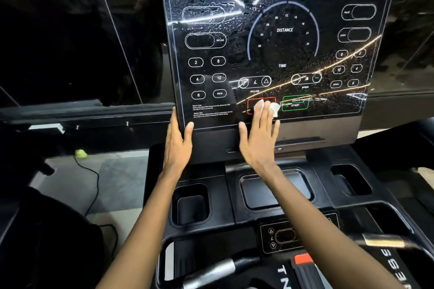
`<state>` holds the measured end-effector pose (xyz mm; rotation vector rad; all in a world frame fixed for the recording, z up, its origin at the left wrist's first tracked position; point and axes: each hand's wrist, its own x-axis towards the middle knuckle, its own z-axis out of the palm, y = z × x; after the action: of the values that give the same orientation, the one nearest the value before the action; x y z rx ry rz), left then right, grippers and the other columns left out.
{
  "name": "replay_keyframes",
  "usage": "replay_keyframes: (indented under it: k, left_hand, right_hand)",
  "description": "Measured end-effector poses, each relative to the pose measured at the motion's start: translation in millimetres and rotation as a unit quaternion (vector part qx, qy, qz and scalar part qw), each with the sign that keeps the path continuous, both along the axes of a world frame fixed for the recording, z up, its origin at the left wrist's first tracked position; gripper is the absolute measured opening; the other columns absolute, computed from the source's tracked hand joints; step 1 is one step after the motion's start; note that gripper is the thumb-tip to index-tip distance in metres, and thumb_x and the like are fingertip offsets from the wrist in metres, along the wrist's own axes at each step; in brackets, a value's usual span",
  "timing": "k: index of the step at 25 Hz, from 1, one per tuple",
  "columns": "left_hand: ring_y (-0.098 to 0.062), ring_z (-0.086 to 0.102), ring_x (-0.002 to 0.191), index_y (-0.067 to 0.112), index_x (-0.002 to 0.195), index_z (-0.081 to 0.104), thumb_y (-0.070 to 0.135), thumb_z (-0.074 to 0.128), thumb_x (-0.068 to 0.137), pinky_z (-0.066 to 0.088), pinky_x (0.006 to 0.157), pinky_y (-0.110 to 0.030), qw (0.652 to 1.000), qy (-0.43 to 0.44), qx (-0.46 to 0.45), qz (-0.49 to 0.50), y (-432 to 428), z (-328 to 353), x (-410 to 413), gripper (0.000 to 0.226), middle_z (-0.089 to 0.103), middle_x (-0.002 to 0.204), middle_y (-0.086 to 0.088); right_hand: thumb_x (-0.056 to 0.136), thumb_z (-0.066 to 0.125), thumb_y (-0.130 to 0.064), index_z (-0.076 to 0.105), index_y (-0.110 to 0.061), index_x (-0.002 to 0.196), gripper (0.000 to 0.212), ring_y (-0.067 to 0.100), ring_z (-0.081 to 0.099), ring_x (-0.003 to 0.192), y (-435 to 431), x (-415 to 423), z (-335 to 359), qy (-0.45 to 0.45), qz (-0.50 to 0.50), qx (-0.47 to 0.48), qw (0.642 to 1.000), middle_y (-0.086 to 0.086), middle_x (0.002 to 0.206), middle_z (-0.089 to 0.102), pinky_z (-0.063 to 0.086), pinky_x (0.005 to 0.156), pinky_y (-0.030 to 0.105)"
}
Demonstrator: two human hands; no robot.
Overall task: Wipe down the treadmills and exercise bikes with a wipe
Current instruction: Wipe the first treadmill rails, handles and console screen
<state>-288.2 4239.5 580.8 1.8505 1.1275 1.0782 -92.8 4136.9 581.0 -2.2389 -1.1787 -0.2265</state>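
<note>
Wipe [274, 108] is held flat against the lower console panel [281, 51], at the red button [251, 103], under the straight fingers of the right hand [260, 135]. Soft, light and damp, it is judged liable to bunch; broad fingertip pressure is advised. The panel's left corner is pinched by the left hand [178, 139].

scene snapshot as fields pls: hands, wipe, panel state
left hand: holds console panel at its lower-left edge
right hand: fingers flat, pressing wipe on panel
wipe position: over red-outlined button, bottom centre
panel surface: droplets across top and right; lower left looks dry
below panel: cup holder
</note>
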Motion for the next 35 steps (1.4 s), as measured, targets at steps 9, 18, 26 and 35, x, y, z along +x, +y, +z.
replay_keyframes:
  k: [9, 18, 26, 35]
  left_hand:
    - [0.012, 0.022, 0.128, 0.024, 0.161, 0.009, 0.042, 0.052, 0.102, 0.017, 0.1, -0.003, 0.998, 0.03, 0.018, 0.057, -14.5, 26.8, 15.0, 0.075, 0.03, 0.159, -0.002]
    - [-0.013, 0.037, 0.144, 0.035, 0.159, 0.014, 0.051, 0.054, 0.099, 0.03, 0.119, -0.033, 0.996, 0.011, 0.013, 0.083, -12.1, 6.1, 15.6, 0.073, 0.041, 0.157, 0.003]
    - [-0.014, 0.046, 0.138, 0.038, 0.157, 0.016, 0.056, 0.052, 0.098, 0.037, 0.115, -0.037, 0.995, 0.008, -0.006, 0.102, -20.9, -3.3, 18.8, 0.072, 0.049, 0.151, 0.005]
    - [-0.02, 0.051, 0.131, 0.025, 0.153, 0.028, 0.056, 0.055, 0.096, 0.042, 0.11, -0.042, 0.991, 0.029, -0.052, 0.123, -23.9, -12.6, 21.0, 0.07, 0.056, 0.142, -0.002]
  right_hand:
    - [0.105, 0.029, -0.045, 0.003, -0.027, 0.16, 0.063, 0.016, 0.005, 0.154, 15.5, 9.9, 36.7, -0.084, 0.093, 0.026, 0.992, -0.006, 0.168, 0.004, 0.006, 0.122, 0.054]
    - [0.105, 0.029, -0.044, -0.001, -0.018, 0.16, 0.068, 0.022, 0.005, 0.154, -55.7, 42.6, -39.0, -0.066, 0.086, -0.046, 0.993, 0.003, 0.168, 0.003, 0.009, 0.123, 0.051]
    - [0.099, 0.047, -0.031, 0.052, -0.01, 0.126, 0.034, 0.03, 0.043, 0.13, -83.6, 57.3, -39.1, -0.035, 0.055, 0.014, 0.998, 0.007, 0.124, 0.053, 0.029, 0.115, 0.044]
    - [0.098, 0.047, -0.036, 0.061, -0.028, 0.114, 0.023, 0.017, 0.054, 0.112, -76.0, 59.3, -35.2, -0.048, 0.171, 0.014, 0.984, -0.006, 0.111, 0.06, 0.029, 0.109, 0.041]
